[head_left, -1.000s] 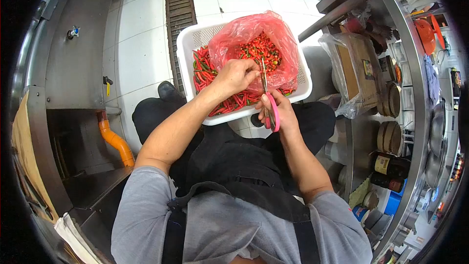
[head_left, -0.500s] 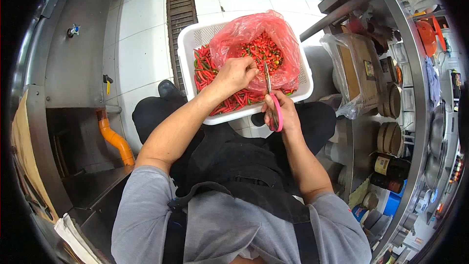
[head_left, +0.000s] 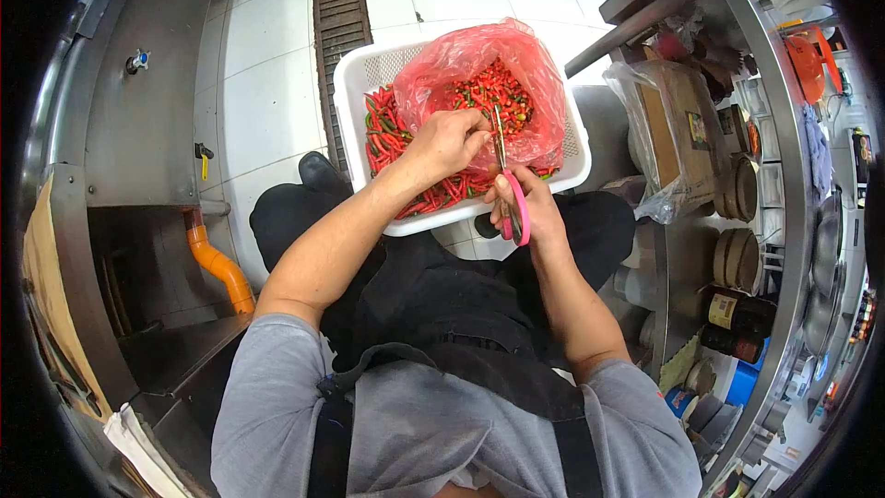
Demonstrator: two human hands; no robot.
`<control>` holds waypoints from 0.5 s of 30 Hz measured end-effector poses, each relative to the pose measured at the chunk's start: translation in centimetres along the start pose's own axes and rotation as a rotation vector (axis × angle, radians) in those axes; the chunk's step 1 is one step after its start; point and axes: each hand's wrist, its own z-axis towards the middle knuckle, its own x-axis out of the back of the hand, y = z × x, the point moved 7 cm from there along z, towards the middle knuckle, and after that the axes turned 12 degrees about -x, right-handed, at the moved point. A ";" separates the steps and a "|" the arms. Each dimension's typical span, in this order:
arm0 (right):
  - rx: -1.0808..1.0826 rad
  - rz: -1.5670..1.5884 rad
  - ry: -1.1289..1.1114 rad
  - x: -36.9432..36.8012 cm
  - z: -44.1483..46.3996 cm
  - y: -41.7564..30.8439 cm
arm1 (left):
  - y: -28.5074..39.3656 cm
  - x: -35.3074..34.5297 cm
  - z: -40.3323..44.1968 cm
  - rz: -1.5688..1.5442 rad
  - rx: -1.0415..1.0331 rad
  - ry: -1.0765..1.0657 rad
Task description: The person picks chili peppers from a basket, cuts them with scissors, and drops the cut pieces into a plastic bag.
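A white perforated basket (head_left: pixel 350 97) holds long red and green chillies (head_left: pixel 385 134). Inside it lies an open pink plastic bag (head_left: pixel 544 83) with short cut chilli pieces (head_left: pixel 498 92). My left hand (head_left: pixel 452 140) is over the bag's near edge, its fingers pinched on something small that looks like a chilli, mostly hidden by the fingertips. My right hand (head_left: pixel 530 207) is wrapped round the pink handles of a pair of scissors (head_left: pixel 501 143). The blades point away from me, over the bag, just right of my left fingertips.
At the left stands a steel unit (head_left: pixel 147 111) with an orange pipe (head_left: pixel 217 263) below. A steel shelf rack (head_left: pixel 774 65) on the right holds a plastic-wrapped box (head_left: pixel 678 129), pots and bottles. A floor drain (head_left: pixel 341 28) runs beyond the basket.
The scissors have shifted slightly left and towards my left fingertips, after moving right half a second ago. My left hand has stayed nearly in place, still pinched.
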 end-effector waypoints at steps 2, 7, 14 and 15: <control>-0.011 0.004 0.034 -0.1 -0.1 -0.3 | 0.2 0.0 0.0 0.003 -0.020 -0.002; -0.058 -0.044 0.058 0.1 0.5 0.0 | -0.7 -0.6 -0.2 0.069 -0.021 -0.032; -0.061 0.065 0.087 1.0 0.0 0.0 | -1.3 0.9 0.5 0.283 0.012 0.049; -0.062 0.066 0.087 1.2 -0.2 0.0 | -1.7 0.9 0.5 0.283 0.012 0.048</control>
